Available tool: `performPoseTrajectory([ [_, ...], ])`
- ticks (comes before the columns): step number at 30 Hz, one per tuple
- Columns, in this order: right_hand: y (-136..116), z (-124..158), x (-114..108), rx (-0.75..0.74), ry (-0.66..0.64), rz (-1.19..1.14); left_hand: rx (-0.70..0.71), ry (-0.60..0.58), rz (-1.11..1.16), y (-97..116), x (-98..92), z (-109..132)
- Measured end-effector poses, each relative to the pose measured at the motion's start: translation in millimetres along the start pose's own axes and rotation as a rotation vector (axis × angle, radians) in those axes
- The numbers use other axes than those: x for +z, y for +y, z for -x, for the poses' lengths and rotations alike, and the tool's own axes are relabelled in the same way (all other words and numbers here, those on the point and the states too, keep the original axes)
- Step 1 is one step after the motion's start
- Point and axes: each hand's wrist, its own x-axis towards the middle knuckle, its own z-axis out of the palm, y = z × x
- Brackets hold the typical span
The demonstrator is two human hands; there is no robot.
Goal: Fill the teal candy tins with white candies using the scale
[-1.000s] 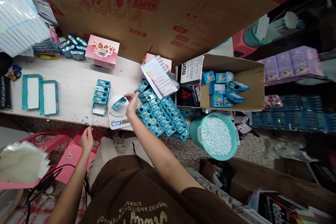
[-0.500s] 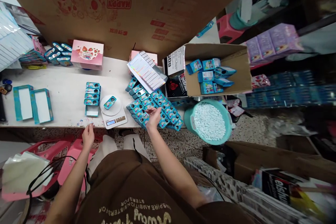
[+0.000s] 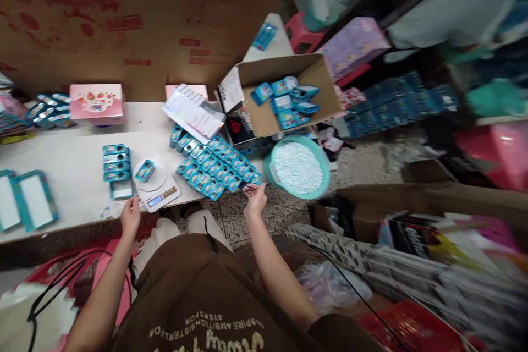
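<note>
On my feed the right hand point(image 3: 256, 199) is open and empty, its fingers spread just past the edge of the surface point(image 3: 70, 176) and beside the nearest corner of the rows of teal tins point(image 3: 212, 168). The left hand point(image 3: 130, 217) sits at the surface's front edge, next to a digital kitchen scale point(image 3: 157, 190); its fingers are narrowly curled, and I cannot tell whether they pinch anything. A single teal tin point(image 3: 145, 170) lies tilted on the scale's round white plate, touching neither hand. Just left of the scale is a short stack of tins point(image 3: 116, 162), with an open teal tray point(image 3: 121, 190) against its near end. Beyond the rows, a cardboard box point(image 3: 289, 93) holds more teal packs.
</note>
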Motion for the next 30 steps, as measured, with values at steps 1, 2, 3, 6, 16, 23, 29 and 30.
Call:
performPoseTrajectory([
  [1,-2.1,-13.0,-10.3,0.000,0.022,0.020,0.009,0.000,-0.020,2.0,0.8,-1.6],
  [2,-5.1,-28.5,-21.4,-0.005,0.049,0.055,0.011,0.014,-0.036,3.3,2.2,-3.5],
  [3,-9.1,-46.3,-33.3,-0.022,0.079,0.121,0.018,0.016,-0.059,4.2,4.5,-5.5],
  [6,-25.7,-106.7,-70.2,-0.123,0.169,0.396,0.022,0.037,-0.093,6.9,13.7,-6.8],
  [16,-15.2,-248.8,-111.7,-0.516,-0.091,0.968,-0.115,0.175,-0.270,40.4,37.0,75.2],
  [23,4.4,-272.3,-121.2,-0.614,-0.219,1.037,-0.140,0.225,-0.280,57.9,60.5,124.6],
  [29,-9.2,-275.8,-127.2,-0.507,-0.175,0.965,-0.015,0.225,-0.290,71.8,75.4,138.3],
  [30,-12.9,-275.6,-128.1,-0.487,-0.135,0.928,0.014,0.224,-0.292,74.4,75.9,138.8],
])
